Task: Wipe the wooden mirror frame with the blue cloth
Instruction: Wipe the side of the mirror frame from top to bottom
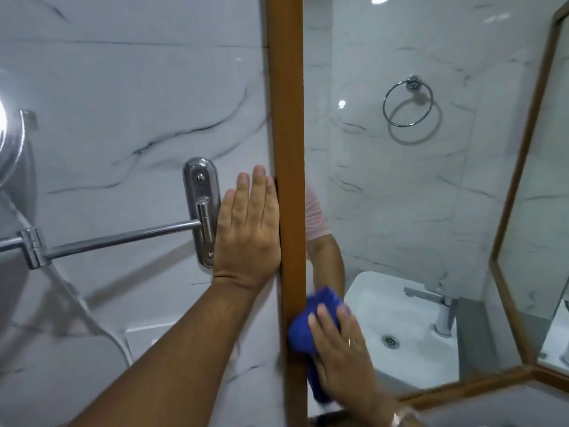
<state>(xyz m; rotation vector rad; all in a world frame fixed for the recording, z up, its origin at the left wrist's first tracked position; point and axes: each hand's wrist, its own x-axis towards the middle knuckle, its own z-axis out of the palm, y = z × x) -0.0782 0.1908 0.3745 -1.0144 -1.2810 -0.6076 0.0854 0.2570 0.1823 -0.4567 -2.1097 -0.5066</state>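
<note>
Frame: The wooden mirror frame [288, 167] runs straight up and down. One brown strip of it sits between the two hands.
Cloth: The blue cloth [303, 326] is bunched up under the right hand. It presses on the inner edge of the frame, low down, and hangs a little below the hand.
Right hand: The right hand [341, 349] lies on top of the cloth with its fingers spread and bent over it. It pushes the cloth flat on the wood. It does not pinch it.
Left hand: The left hand [248, 229] is open and flat on the marble wall [123, 103]. It holds nothing. Its side touches the outer edge of the frame, higher up than the cloth.
Beside the left hand: A shiny metal plate [201, 211] with a bar is just on its other side.
Past the right hand: The mirror glass [400, 180] shows a sink and a towel ring.
How the cloth will feel: It looks soft and light. It likely folds and slips easily, so a wide flat palm over the bunch should hold it best.
How the frame will feel: It looks hard, smooth and fixed to the wall. It should take a firm rub. The glass next to it could break, so no hard pushing there.
Left to do: The long strip above the cloth probably needs wiping too.
</note>
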